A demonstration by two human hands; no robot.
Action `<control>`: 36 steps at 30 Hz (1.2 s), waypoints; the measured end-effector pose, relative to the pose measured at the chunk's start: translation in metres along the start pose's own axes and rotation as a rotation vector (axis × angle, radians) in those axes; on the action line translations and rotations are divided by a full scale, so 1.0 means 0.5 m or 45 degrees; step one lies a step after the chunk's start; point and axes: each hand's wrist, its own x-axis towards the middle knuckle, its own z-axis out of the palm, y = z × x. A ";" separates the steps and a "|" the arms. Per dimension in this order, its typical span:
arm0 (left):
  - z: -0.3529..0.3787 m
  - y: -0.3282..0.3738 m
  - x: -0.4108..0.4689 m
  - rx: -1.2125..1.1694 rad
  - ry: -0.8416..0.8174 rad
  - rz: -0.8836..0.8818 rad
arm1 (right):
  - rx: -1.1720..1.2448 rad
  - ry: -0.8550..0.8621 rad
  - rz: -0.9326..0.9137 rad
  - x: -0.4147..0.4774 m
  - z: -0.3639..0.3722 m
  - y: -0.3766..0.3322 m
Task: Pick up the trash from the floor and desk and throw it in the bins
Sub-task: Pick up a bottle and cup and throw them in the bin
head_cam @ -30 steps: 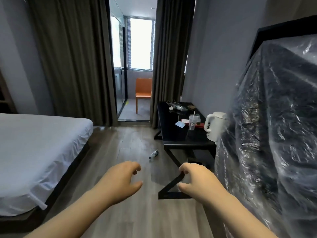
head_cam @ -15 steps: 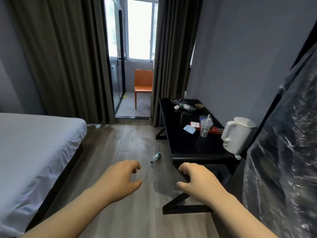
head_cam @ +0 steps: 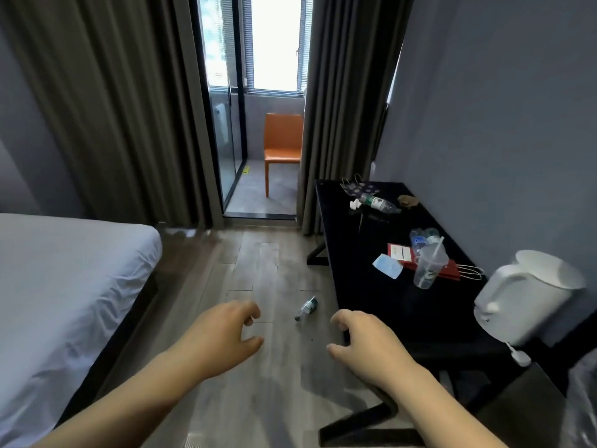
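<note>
A small crushed bottle (head_cam: 306, 308) lies on the wooden floor beside the black desk (head_cam: 361, 286). On the desk lie a clear plastic cup with a straw (head_cam: 429, 265), a blue face mask (head_cam: 387, 266), a red paper bag (head_cam: 403, 255), a blue-labelled bottle (head_cam: 420, 239), a green-labelled plastic bottle (head_cam: 376, 203) and a dark patterned mask (head_cam: 357, 188). My left hand (head_cam: 223, 337) and my right hand (head_cam: 361, 342) hover in front of me with loosely curled fingers, holding nothing. No bin is in view.
A white kettle (head_cam: 529, 295) stands at the desk's near right end. A bed with a white sheet (head_cam: 64, 286) fills the left. Dark curtains frame a glass door, with an orange chair (head_cam: 282, 147) beyond. Plastic wrap (head_cam: 581, 405) shows at the lower right.
The view has moved forward and tilted down toward the desk; the plastic-wrapped object has slid out to the right. Both hands stay empty in the same pose.
</note>
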 end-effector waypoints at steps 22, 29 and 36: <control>-0.050 -0.449 0.685 -0.069 -0.267 0.115 | 0.158 -0.132 0.489 0.716 0.105 -0.077; -0.024 -0.497 0.890 -0.084 -0.299 0.137 | 0.157 -0.202 0.563 0.913 0.125 -0.014; 0.033 -0.520 1.150 -0.068 -0.360 0.098 | 0.218 -0.260 0.614 1.159 0.155 0.104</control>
